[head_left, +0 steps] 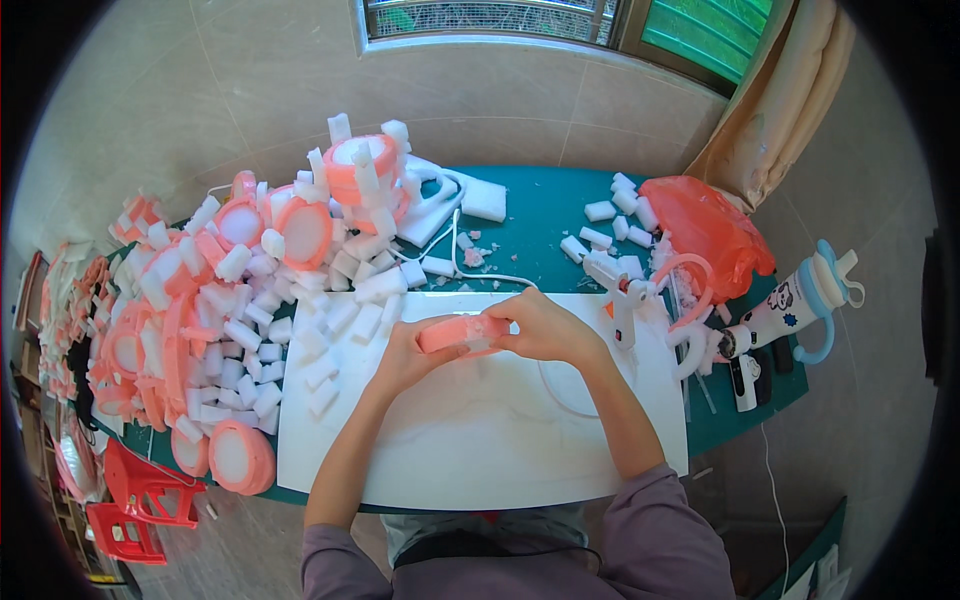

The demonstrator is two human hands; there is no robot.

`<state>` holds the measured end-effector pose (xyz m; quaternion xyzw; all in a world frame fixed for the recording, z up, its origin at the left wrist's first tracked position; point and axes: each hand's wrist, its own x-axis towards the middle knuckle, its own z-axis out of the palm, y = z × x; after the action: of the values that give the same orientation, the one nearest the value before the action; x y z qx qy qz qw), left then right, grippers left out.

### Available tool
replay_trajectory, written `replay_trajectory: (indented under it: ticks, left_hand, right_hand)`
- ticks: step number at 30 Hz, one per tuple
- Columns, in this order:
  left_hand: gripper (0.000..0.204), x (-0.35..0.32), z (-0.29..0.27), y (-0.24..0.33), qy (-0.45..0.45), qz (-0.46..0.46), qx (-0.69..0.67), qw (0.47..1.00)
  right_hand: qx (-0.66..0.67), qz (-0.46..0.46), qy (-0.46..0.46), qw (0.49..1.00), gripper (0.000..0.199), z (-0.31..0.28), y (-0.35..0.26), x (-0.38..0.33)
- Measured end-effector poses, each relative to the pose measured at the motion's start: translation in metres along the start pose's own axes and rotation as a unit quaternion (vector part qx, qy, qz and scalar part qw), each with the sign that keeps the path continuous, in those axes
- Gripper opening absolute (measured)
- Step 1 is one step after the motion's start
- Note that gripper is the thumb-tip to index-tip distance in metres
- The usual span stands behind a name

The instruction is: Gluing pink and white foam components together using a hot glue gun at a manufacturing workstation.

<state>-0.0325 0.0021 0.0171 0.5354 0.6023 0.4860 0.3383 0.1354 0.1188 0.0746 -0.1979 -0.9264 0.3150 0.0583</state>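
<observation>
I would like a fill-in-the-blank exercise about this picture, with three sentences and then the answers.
1. Both hands, left hand and right hand, hold a round foam piece of ____ colour.
2. The glue gun stands on the person's ____ side.
3. The white board lies on a table with a ____ top.

Missing words: pink; right; green

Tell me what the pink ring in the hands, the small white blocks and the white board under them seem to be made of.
Pink ring: probably foam, matte, soft-edged, gripped by left hand and right hand.
White blocks: likely foam too, dull with crumbly cut edges.
White board: smooth, faintly veined like marble, though laminate or plastic is possible.
</observation>
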Motion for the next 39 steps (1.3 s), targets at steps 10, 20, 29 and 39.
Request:
replay_trajectory:
  ticks: [10, 20, 29, 39]
  left_hand:
    - [0.038, 0.0000, 0.0000, 0.0019, -0.002, 0.008, 0.006, 1.000]
    - [0.037, 0.0005, -0.0005, 0.0010, -0.008, 0.006, 0.002, 1.000]
    - [0.036, 0.0008, 0.0005, -0.0026, -0.004, 0.011, -0.010, 1.000]
    - [0.036, 0.0010, 0.0007, -0.0021, -0.004, 0.010, -0.008, 1.000]
  right_hand:
    - [0.004, -0.003, 0.007, 1.000, 0.019, 0.0026, 0.0032, 0.0003]
    - [-0.008, -0.009, 0.007, 1.000, 0.018, 0.0028, 0.0034, 0.0001]
    - [-0.014, -0.008, 0.003, 1.000, 0.018, 0.0027, 0.0039, 0.0003]
    - [0.009, -0.010, 0.016, 1.000, 0.013, 0.0033, 0.0032, -0.0004]
